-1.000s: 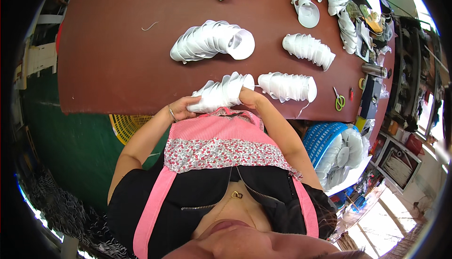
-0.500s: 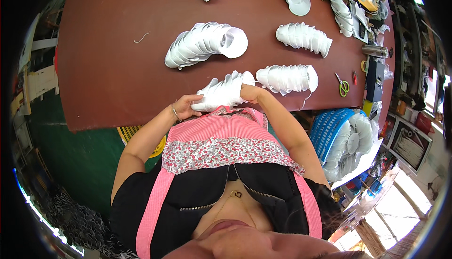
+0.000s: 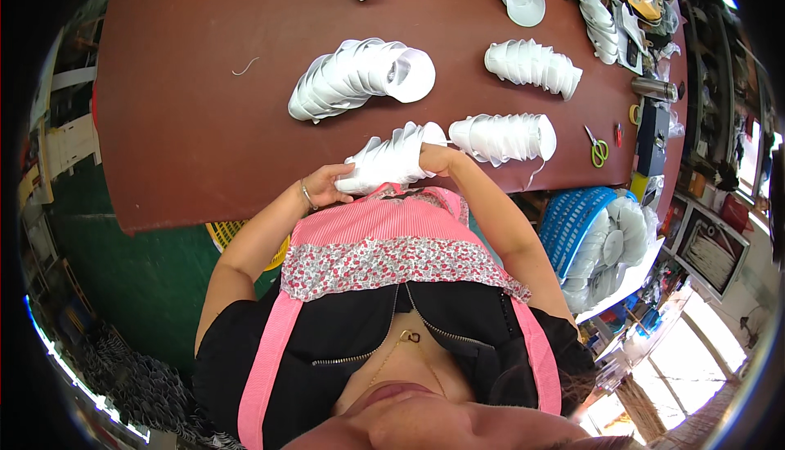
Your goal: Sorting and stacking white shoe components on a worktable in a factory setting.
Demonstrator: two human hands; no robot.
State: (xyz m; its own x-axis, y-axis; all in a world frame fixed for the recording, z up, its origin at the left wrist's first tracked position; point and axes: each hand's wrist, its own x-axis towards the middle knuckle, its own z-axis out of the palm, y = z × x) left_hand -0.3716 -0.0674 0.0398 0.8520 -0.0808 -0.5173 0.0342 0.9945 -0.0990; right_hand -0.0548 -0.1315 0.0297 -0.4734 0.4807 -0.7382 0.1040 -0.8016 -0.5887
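Head view: the left hand [image 3: 331, 183] and right hand [image 3: 437, 159] hold a white, ridged, fabric-like cylindrical stack [image 3: 386, 160] near opposite ends (seemingly for steadiness).

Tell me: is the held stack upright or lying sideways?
Sideways: the white stack stretches left to right, left hand at one end, right hand near the other.

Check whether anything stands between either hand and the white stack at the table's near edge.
Nothing visible does: the left hand grips the left end of the white stack, and the right hand meets its right side, fingers mostly hidden.
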